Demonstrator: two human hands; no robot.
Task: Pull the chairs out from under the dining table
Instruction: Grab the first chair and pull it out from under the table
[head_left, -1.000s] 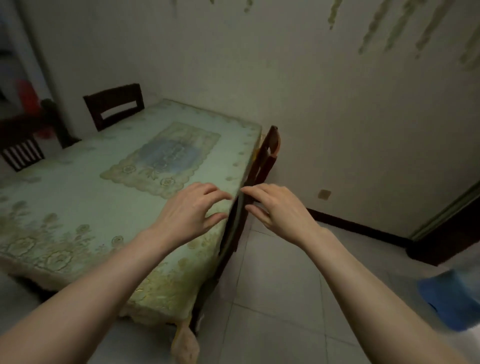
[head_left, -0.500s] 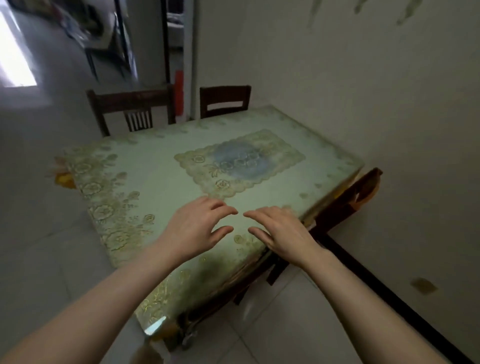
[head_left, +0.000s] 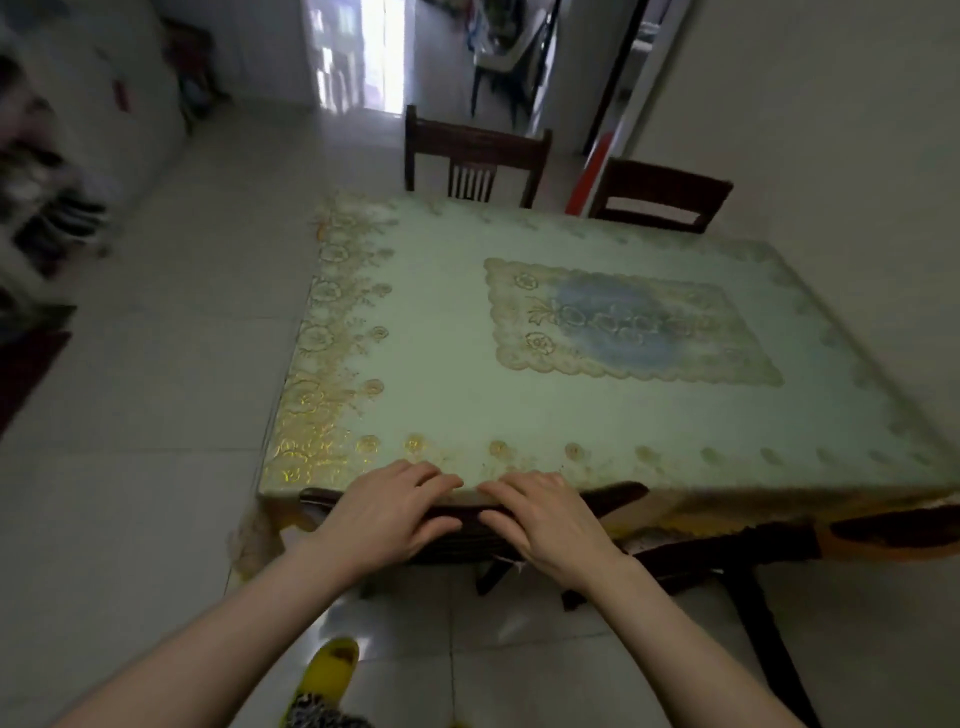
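Four chairs can be counted: one (head_left: 467, 525) under the near edge, a second (head_left: 779, 551) to its right, and two at the far side (head_left: 475, 150) (head_left: 660, 200). One worktop (head_left: 467, 374) is seen. Two hands are counted, left (head_left: 387, 512) and right (head_left: 543, 519). One yellow slipper (head_left: 327, 670) is visible.

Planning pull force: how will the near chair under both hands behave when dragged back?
Near chair looks like dark solid wood: probably stiff and fairly heavy. On the glossy tile floor it likely slides. The tablecloth hangs over the backrest and may snag.
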